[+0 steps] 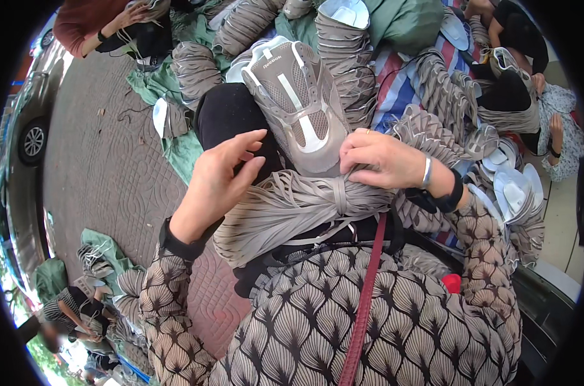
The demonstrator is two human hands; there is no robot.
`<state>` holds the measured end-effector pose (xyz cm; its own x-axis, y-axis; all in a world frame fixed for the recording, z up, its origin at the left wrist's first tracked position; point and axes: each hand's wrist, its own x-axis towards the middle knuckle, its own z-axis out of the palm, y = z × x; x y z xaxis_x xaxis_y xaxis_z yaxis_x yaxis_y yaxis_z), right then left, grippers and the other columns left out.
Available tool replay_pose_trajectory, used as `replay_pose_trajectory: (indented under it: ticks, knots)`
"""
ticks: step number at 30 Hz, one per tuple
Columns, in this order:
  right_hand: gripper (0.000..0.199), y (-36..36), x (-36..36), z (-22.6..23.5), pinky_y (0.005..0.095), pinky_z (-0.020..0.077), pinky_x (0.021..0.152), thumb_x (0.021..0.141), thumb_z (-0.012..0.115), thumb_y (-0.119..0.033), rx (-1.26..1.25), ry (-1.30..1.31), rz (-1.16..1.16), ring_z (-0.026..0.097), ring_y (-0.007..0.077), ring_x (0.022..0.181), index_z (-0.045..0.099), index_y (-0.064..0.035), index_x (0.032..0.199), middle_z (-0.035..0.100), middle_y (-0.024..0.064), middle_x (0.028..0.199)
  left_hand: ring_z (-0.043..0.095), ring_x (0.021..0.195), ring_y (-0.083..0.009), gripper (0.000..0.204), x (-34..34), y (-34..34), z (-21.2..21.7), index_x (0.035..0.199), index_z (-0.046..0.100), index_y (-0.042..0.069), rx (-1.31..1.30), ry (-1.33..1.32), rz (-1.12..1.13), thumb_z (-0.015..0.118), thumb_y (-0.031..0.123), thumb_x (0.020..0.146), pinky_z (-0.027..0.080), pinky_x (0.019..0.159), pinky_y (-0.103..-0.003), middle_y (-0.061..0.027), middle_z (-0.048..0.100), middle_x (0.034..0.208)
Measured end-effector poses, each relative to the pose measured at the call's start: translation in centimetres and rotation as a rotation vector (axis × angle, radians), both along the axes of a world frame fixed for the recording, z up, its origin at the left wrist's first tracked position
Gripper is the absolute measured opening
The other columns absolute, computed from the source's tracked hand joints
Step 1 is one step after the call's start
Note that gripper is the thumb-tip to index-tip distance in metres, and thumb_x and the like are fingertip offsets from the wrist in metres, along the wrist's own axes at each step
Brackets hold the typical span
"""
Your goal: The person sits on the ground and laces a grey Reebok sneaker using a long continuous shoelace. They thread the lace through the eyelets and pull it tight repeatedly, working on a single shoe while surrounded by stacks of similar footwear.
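A grey sneaker upper (pixel 298 103) with white trim rests on my lap, toe pointing away. My right hand (pixel 379 157) pinches its near edge, fingers closed on the material by the lace area. A thick bundle of grey laces (pixel 292 209), tied in the middle, lies across my lap under the shoe. My left hand (pixel 218 177) hovers with fingers spread beside the shoe, over a black-clad knee (pixel 231 112), holding nothing.
Stacks of grey shoe uppers (pixel 446 96) and white insoles (pixel 511 190) lie on a striped tarp (pixel 395 83) and green cloth (pixel 170 83). Other people sit at the top left (pixel 105 26), right (pixel 549 122) and bottom left (pixel 73 309). A car (pixel 31 109) stands left.
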<state>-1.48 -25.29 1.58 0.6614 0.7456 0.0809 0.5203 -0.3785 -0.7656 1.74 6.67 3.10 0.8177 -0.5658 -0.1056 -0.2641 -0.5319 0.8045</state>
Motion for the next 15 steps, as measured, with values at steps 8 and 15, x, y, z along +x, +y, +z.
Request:
replay_pose_trajectory:
  ticks: [8,15]
  knots:
    - [0.011,0.0,-1.1,0.8,0.037,0.045,0.08,0.08,0.065,-0.006,-0.048,-0.016,-0.043,0.057,0.0272,0.085,0.057,-0.0051,0.088,0.058,0.0083,0.088,0.067,0.103,-0.021,0.037,-1.1,-1.4,1.3,0.126,0.059,0.0,-0.082,-0.05,-0.095,0.065,0.004,0.09,0.052,0.089,-0.032,-0.0156,0.069,0.11]
    - [0.01,0.6,-1.9,4.9,0.0254,0.0456,0.071,0.094,0.058,-0.011,0.348,0.819,-0.27,0.056,0.0105,0.079,0.053,-0.0024,0.096,0.057,0.0014,0.087,0.065,0.1,-0.019,0.031,-1.8,-5.5,1.3,0.122,0.061,-0.003,-0.279,0.056,-0.187,0.061,0.012,0.095,0.05,0.089,-0.032,-0.0147,0.068,0.111]
